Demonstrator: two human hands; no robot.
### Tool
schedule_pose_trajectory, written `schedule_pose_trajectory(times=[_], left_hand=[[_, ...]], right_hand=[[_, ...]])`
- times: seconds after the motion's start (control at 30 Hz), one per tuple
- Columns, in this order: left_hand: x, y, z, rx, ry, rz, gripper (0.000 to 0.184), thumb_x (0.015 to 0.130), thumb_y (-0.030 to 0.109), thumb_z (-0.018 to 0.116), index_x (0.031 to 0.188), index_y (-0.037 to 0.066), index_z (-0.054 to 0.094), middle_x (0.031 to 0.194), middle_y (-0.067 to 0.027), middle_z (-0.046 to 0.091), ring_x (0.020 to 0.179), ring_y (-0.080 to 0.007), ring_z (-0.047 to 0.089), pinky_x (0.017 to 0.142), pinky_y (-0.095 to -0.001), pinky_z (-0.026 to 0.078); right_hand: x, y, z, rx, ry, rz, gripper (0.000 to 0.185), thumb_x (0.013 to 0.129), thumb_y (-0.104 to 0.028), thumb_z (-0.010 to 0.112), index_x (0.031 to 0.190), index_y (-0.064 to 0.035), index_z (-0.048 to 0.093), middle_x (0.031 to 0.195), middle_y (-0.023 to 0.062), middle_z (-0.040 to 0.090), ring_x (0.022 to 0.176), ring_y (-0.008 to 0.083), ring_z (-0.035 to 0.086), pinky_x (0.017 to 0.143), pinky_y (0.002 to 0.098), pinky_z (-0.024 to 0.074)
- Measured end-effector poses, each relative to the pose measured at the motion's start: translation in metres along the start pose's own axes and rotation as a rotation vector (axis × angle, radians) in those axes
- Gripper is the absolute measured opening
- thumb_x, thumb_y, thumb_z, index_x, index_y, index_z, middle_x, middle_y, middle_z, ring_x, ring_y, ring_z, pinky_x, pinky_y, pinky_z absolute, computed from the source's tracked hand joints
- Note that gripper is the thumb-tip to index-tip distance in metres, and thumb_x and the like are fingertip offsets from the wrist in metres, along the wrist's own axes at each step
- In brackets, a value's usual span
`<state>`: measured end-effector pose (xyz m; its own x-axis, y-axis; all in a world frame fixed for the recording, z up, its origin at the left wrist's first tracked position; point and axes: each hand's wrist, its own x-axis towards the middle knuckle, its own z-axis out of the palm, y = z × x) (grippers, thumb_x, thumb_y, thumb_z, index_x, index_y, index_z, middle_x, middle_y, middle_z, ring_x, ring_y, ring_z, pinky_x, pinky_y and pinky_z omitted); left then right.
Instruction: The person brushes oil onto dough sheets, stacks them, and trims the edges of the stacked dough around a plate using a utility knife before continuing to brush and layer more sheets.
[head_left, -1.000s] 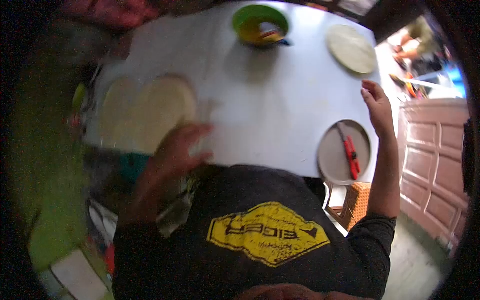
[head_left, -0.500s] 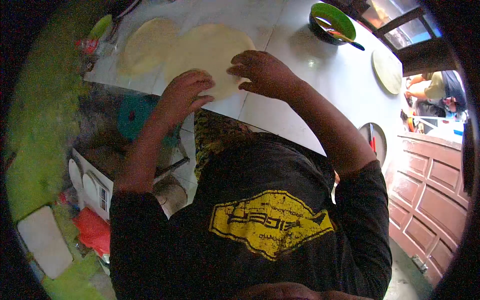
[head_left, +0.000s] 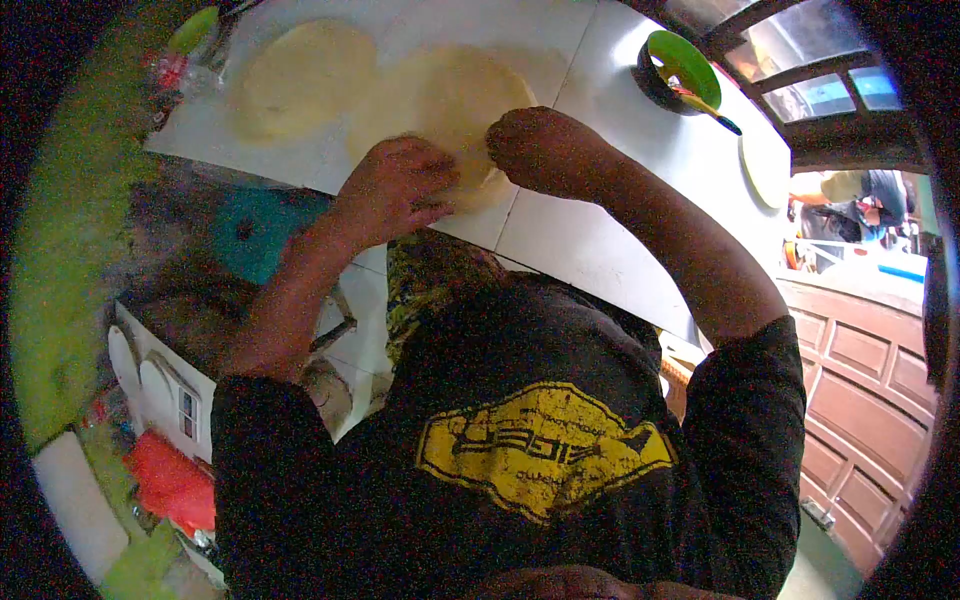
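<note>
A thin, pale round of dough (head_left: 445, 95) lies on the white tiled table in front of me, slightly blurred. My left hand (head_left: 400, 185) is over its near left edge, the thumb apart from the curved fingers. At the right edge of the same dough is my right hand (head_left: 545, 150), its fingers curled together on the rim; the fingertips are partly hidden. A second flat round of dough (head_left: 305, 80) rests to the left, beside the first.
A green and black bowl (head_left: 685, 65) with a yellow-handled utensil in it stands at the far right of the table (head_left: 580, 230). Another pale disc (head_left: 763, 170) lies by the right edge. Below left is a white appliance (head_left: 165, 390) near a red cloth or bag (head_left: 170, 485).
My right hand has gone from spread fingers to curled ones at the dough's edge. Both hands have shifted slightly right, and the camera view has turned a little.
</note>
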<state>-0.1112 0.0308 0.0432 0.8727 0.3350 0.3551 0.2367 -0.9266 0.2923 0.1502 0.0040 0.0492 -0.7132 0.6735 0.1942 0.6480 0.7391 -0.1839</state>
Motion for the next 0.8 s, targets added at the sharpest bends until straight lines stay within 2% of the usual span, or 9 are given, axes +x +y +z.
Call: schedule_pose_trajectory(times=[0.17,0.23,0.33,0.4,0.47,0.53,0.63,0.7,0.8], left_hand=[[0.009,-0.001,0.020,0.034,-0.081,-0.093,0.031,0.075,0.026,0.070,0.101,0.009,0.067,0.103,-0.0090,0.064,0.100,-0.0301,0.060,0.094,-0.0439,0.045],[0.009,-0.002,0.020,0.037,-0.093,-0.101,0.030,0.076,0.025,0.069,0.100,0.009,0.067,0.103,-0.0093,0.064,0.098,-0.0306,0.060,0.092,-0.0438,0.046],[0.007,-0.008,0.021,0.043,-0.013,-0.054,0.029,0.076,0.025,0.068,0.098,0.007,0.066,0.100,-0.0114,0.065,0.094,-0.0334,0.061,0.088,-0.0441,0.048],[0.014,-0.005,0.010,-0.100,-0.020,-0.271,0.028,0.076,0.025,0.068,0.095,0.005,0.064,0.095,-0.0131,0.065,0.091,-0.0359,0.060,0.084,-0.0448,0.049],[0.014,-0.005,0.013,-0.088,0.021,-0.299,0.029,0.076,0.025,0.068,0.096,0.004,0.064,0.095,-0.0136,0.065,0.092,-0.0365,0.060,0.084,-0.0449,0.049],[0.012,-0.005,0.009,-0.073,0.063,-0.322,0.030,0.075,0.025,0.068,0.096,0.004,0.064,0.095,-0.0142,0.064,0.092,-0.0372,0.060,0.085,-0.0450,0.049],[0.005,0.010,-0.007,-0.050,-0.013,-0.258,0.030,0.077,0.025,0.067,0.098,0.004,0.064,0.100,-0.0141,0.064,0.096,-0.0365,0.060,0.088,-0.0449,0.048],[-0.009,0.010,-0.008,0.102,0.062,-0.310,0.031,0.078,0.026,0.068,0.099,0.004,0.065,0.103,-0.0143,0.064,0.099,-0.0351,0.059,0.091,-0.0449,0.048],[-0.024,-0.004,-0.013,0.015,0.060,-0.407,0.028,0.079,0.024,0.069,0.098,0.002,0.065,0.102,-0.0140,0.064,0.101,-0.0339,0.059,0.092,-0.0451,0.047]], right_hand=[[0.006,0.002,-0.014,-0.163,-0.160,0.025,0.015,0.078,-0.015,0.060,0.087,-0.0025,0.061,0.091,0.0141,0.062,0.094,0.0327,0.062,0.084,0.0425,0.0522],[0.008,0.007,-0.013,0.029,-0.103,0.126,0.016,0.079,-0.015,0.061,0.090,-0.0037,0.061,0.094,0.0135,0.061,0.094,0.0329,0.061,0.084,0.0425,0.0518],[0.006,0.008,-0.019,0.160,-0.019,0.077,0.019,0.081,-0.017,0.062,0.095,-0.0047,0.061,0.101,0.0131,0.062,0.095,0.0333,0.061,0.083,0.0422,0.0516],[0.005,0.009,-0.018,0.168,0.008,0.081,0.020,0.082,-0.018,0.063,0.098,-0.0048,0.062,0.102,0.0131,0.062,0.096,0.0333,0.061,0.084,0.0421,0.0514],[0.009,0.012,-0.021,0.174,0.043,0.081,0.022,0.084,-0.019,0.063,0.100,-0.0048,0.062,0.103,0.0131,0.063,0.097,0.0334,0.061,0.084,0.0420,0.0513],[0.017,0.016,-0.028,0.173,-0.220,0.182,0.022,0.086,-0.020,0.062,0.102,-0.0045,0.063,0.103,0.0132,0.064,0.098,0.0327,0.061,0.086,0.0418,0.0507],[0.029,0.022,-0.031,0.041,-0.176,0.084,0.020,0.087,-0.020,0.061,0.101,-0.0054,0.063,0.100,0.0133,0.064,0.097,0.0323,0.061,0.086,0.0416,0.0504],[0.039,0.027,-0.041,0.096,-0.191,0.133,0.019,0.087,-0.019,0.061,0.101,-0.0061,0.063,0.100,0.0132,0.064,0.096,0.0324,0.062,0.085,0.0417,0.0504],[0.056,0.039,-0.046,0.108,-0.201,0.146,0.018,0.088,-0.020,0.059,0.100,-0.0074,0.063,0.100,0.0132,0.064,0.093,0.0325,0.062,0.084,0.0420,0.0505]])
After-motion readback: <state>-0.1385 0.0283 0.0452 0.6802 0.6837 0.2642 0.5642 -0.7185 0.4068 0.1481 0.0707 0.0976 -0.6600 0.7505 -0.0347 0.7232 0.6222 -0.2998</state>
